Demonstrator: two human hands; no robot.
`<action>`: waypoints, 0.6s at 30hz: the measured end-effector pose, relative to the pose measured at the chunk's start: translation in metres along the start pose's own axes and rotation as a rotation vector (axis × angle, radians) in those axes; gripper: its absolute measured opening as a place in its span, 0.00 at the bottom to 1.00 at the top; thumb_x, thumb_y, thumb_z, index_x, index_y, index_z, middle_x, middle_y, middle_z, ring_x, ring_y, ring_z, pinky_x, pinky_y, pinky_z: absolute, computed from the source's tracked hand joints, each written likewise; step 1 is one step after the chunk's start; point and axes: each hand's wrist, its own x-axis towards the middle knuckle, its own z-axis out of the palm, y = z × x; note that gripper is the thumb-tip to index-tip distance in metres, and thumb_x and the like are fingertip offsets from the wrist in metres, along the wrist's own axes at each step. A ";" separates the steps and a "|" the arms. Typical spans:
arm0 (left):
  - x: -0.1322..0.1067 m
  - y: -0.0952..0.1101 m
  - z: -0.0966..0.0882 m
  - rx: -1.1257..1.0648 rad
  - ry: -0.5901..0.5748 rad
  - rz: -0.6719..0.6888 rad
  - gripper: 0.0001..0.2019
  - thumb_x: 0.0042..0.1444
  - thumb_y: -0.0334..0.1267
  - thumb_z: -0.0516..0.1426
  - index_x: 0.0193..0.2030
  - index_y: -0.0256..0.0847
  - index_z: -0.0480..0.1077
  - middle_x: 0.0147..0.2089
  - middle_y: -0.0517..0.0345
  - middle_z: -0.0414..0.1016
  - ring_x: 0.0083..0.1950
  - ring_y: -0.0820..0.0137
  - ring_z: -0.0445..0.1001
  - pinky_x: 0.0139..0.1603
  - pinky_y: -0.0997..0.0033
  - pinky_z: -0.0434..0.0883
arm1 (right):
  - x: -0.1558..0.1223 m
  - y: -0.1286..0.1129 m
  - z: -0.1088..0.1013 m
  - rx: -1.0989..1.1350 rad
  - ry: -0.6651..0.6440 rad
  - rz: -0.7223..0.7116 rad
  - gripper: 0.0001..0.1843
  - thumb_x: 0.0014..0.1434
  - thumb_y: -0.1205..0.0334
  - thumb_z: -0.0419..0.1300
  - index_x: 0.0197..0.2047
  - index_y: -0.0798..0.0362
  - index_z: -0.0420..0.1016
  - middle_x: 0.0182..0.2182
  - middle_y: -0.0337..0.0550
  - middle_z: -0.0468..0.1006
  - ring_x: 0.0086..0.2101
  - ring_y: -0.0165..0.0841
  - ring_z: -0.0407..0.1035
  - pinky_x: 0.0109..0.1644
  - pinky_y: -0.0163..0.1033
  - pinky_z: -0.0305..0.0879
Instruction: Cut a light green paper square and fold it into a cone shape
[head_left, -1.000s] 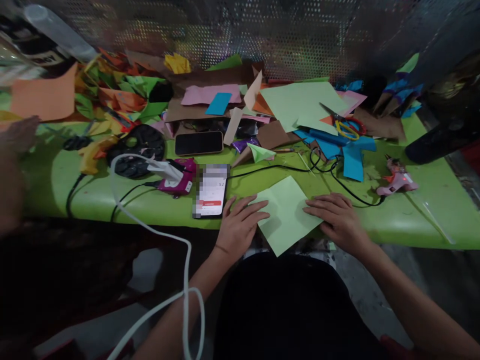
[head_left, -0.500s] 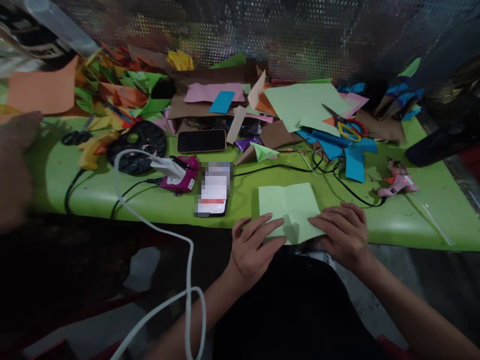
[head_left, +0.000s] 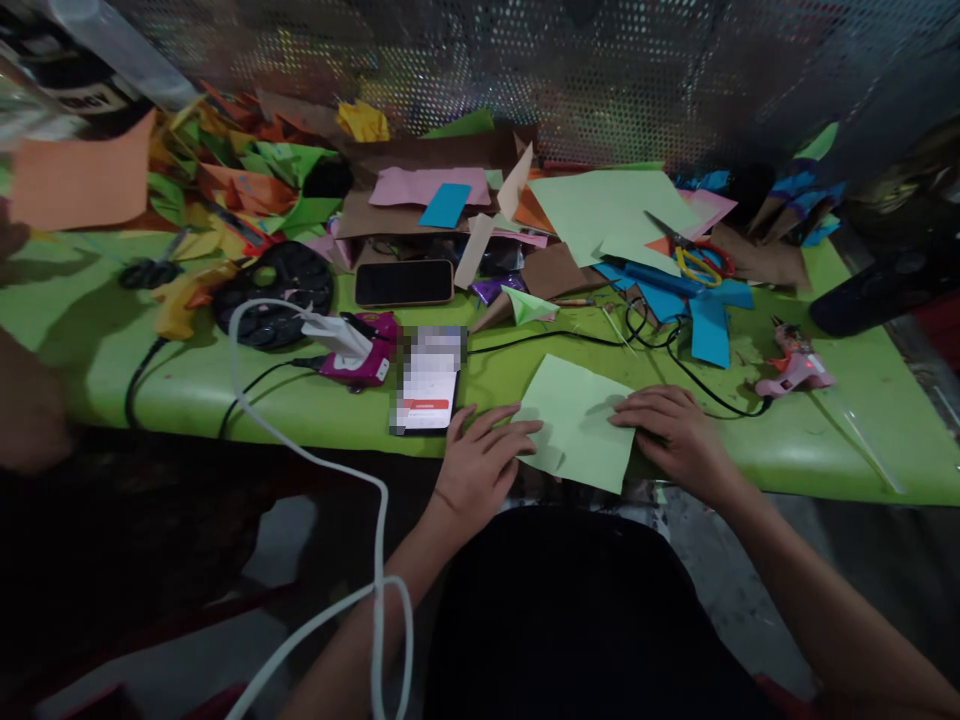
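A light green sheet of paper (head_left: 581,420) with faint creases lies turned at an angle near the table's front edge, its lowest corner over the edge. My left hand (head_left: 484,455) rests at its left side, fingers stretched and spread, tips touching the paper. At the right side, my right hand (head_left: 675,430) has its fingers closed together over the paper's edge, with the thumb partly hidden. Just left of my left hand is a lit phone (head_left: 429,385). A small folded green paper piece (head_left: 529,305) lies beyond the sheet.
A pink glue gun (head_left: 799,372) with a black cord sits at right, a yellow one (head_left: 180,300) at left. Scissors (head_left: 697,262) lie on paper scraps. A white cable (head_left: 330,462) runs from the purple power strip (head_left: 360,368) over the front edge. Another person's arm (head_left: 30,400) is at far left.
The green sheet has turned clockwise, and its centre crease shows less. My left hand has shifted left, my right hand slightly up and left. The other person's hand has moved left.
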 end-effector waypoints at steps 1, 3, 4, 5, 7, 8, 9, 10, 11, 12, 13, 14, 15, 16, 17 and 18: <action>0.000 0.001 -0.001 0.033 0.001 0.002 0.15 0.57 0.23 0.54 0.42 0.48 0.74 0.53 0.64 0.79 0.63 0.63 0.69 0.66 0.49 0.53 | 0.000 -0.001 -0.001 0.006 -0.001 -0.001 0.17 0.59 0.72 0.56 0.46 0.45 0.78 0.46 0.41 0.81 0.50 0.40 0.70 0.54 0.51 0.62; 0.000 0.004 -0.003 0.080 -0.006 -0.003 0.17 0.57 0.24 0.55 0.48 0.48 0.73 0.55 0.62 0.78 0.62 0.62 0.69 0.66 0.49 0.52 | 0.000 -0.003 -0.003 0.023 -0.013 -0.006 0.16 0.58 0.72 0.56 0.44 0.45 0.78 0.47 0.40 0.81 0.50 0.40 0.70 0.54 0.51 0.61; 0.000 0.005 -0.003 0.089 -0.012 -0.012 0.19 0.56 0.25 0.55 0.51 0.49 0.73 0.55 0.61 0.78 0.61 0.61 0.69 0.66 0.49 0.52 | 0.001 -0.005 -0.004 0.038 -0.020 -0.006 0.16 0.58 0.73 0.55 0.44 0.46 0.78 0.46 0.40 0.81 0.49 0.40 0.70 0.54 0.50 0.61; 0.001 0.006 -0.003 0.089 -0.018 -0.025 0.20 0.56 0.26 0.56 0.53 0.49 0.72 0.55 0.60 0.78 0.60 0.61 0.70 0.65 0.50 0.53 | 0.001 -0.006 -0.004 0.059 -0.025 -0.002 0.17 0.57 0.73 0.55 0.44 0.46 0.77 0.46 0.40 0.81 0.49 0.39 0.70 0.54 0.50 0.61; 0.003 0.006 -0.001 0.069 -0.022 -0.055 0.19 0.56 0.29 0.57 0.55 0.49 0.72 0.53 0.59 0.78 0.57 0.61 0.71 0.60 0.52 0.57 | 0.003 -0.007 -0.005 0.110 -0.029 0.027 0.16 0.57 0.74 0.55 0.43 0.47 0.77 0.43 0.41 0.82 0.47 0.38 0.71 0.52 0.48 0.62; 0.005 0.007 0.000 0.056 -0.020 -0.073 0.18 0.57 0.31 0.58 0.53 0.49 0.73 0.52 0.58 0.79 0.55 0.62 0.72 0.58 0.54 0.59 | 0.004 -0.007 -0.004 0.134 -0.028 0.052 0.15 0.57 0.73 0.55 0.43 0.47 0.77 0.41 0.41 0.82 0.45 0.38 0.72 0.51 0.48 0.62; 0.008 0.007 0.001 0.048 -0.014 -0.093 0.14 0.58 0.33 0.58 0.51 0.49 0.74 0.50 0.58 0.79 0.53 0.62 0.72 0.55 0.55 0.60 | 0.005 -0.006 -0.003 0.155 -0.023 0.084 0.13 0.58 0.71 0.56 0.43 0.48 0.77 0.39 0.41 0.82 0.43 0.38 0.72 0.50 0.46 0.64; 0.010 0.007 0.002 0.047 -0.004 -0.117 0.11 0.59 0.35 0.58 0.48 0.48 0.75 0.48 0.58 0.79 0.51 0.63 0.72 0.52 0.57 0.61 | 0.007 -0.005 -0.002 0.173 -0.015 0.119 0.11 0.60 0.69 0.57 0.42 0.48 0.77 0.38 0.42 0.82 0.42 0.38 0.72 0.48 0.45 0.65; 0.013 0.008 0.003 0.054 0.010 -0.144 0.07 0.61 0.38 0.57 0.44 0.47 0.76 0.46 0.57 0.79 0.49 0.63 0.72 0.51 0.58 0.62 | 0.008 -0.004 0.000 0.185 -0.003 0.156 0.09 0.61 0.66 0.57 0.42 0.48 0.78 0.37 0.42 0.81 0.40 0.38 0.73 0.46 0.44 0.66; 0.015 0.008 0.004 0.070 0.026 -0.173 0.07 0.62 0.39 0.56 0.40 0.45 0.76 0.44 0.57 0.79 0.48 0.63 0.71 0.49 0.59 0.62 | 0.010 -0.002 0.002 0.193 0.012 0.193 0.08 0.62 0.63 0.58 0.42 0.49 0.78 0.36 0.43 0.81 0.39 0.38 0.73 0.44 0.43 0.67; 0.018 0.009 0.005 0.092 0.044 -0.202 0.09 0.63 0.41 0.55 0.36 0.43 0.75 0.42 0.56 0.78 0.46 0.63 0.71 0.48 0.59 0.62 | 0.012 -0.001 0.004 0.196 0.030 0.227 0.08 0.62 0.60 0.58 0.42 0.49 0.78 0.35 0.43 0.81 0.39 0.38 0.73 0.42 0.43 0.67; 0.020 0.009 0.006 0.118 0.060 -0.230 0.11 0.64 0.42 0.54 0.33 0.42 0.74 0.40 0.56 0.78 0.44 0.63 0.71 0.47 0.60 0.62 | 0.014 0.000 0.006 0.192 0.046 0.257 0.09 0.62 0.58 0.59 0.42 0.50 0.78 0.35 0.43 0.80 0.38 0.38 0.73 0.41 0.42 0.67; 0.022 0.010 0.008 0.147 0.073 -0.254 0.13 0.64 0.42 0.54 0.32 0.42 0.73 0.37 0.56 0.77 0.43 0.63 0.70 0.45 0.60 0.61 | 0.017 0.001 0.008 0.181 0.056 0.281 0.10 0.63 0.57 0.59 0.43 0.50 0.78 0.35 0.44 0.80 0.38 0.39 0.73 0.40 0.42 0.68; 0.024 0.010 0.009 0.172 0.082 -0.273 0.13 0.64 0.43 0.53 0.31 0.42 0.72 0.35 0.56 0.76 0.41 0.63 0.70 0.44 0.60 0.61 | 0.020 0.002 0.010 0.164 0.060 0.298 0.10 0.63 0.56 0.58 0.44 0.50 0.78 0.36 0.44 0.80 0.38 0.39 0.73 0.40 0.42 0.68; 0.026 0.010 0.010 0.192 0.090 -0.287 0.13 0.64 0.43 0.54 0.31 0.42 0.71 0.34 0.56 0.76 0.40 0.63 0.70 0.43 0.61 0.61 | 0.022 0.002 0.011 0.146 0.057 0.309 0.11 0.63 0.56 0.58 0.45 0.50 0.77 0.37 0.44 0.80 0.37 0.39 0.73 0.40 0.42 0.68; 0.028 0.009 0.011 0.205 0.098 -0.297 0.12 0.64 0.43 0.54 0.32 0.42 0.71 0.34 0.56 0.76 0.40 0.62 0.70 0.42 0.61 0.61 | 0.025 0.001 0.012 0.126 0.051 0.317 0.11 0.63 0.57 0.58 0.46 0.50 0.77 0.37 0.45 0.80 0.37 0.39 0.73 0.39 0.42 0.68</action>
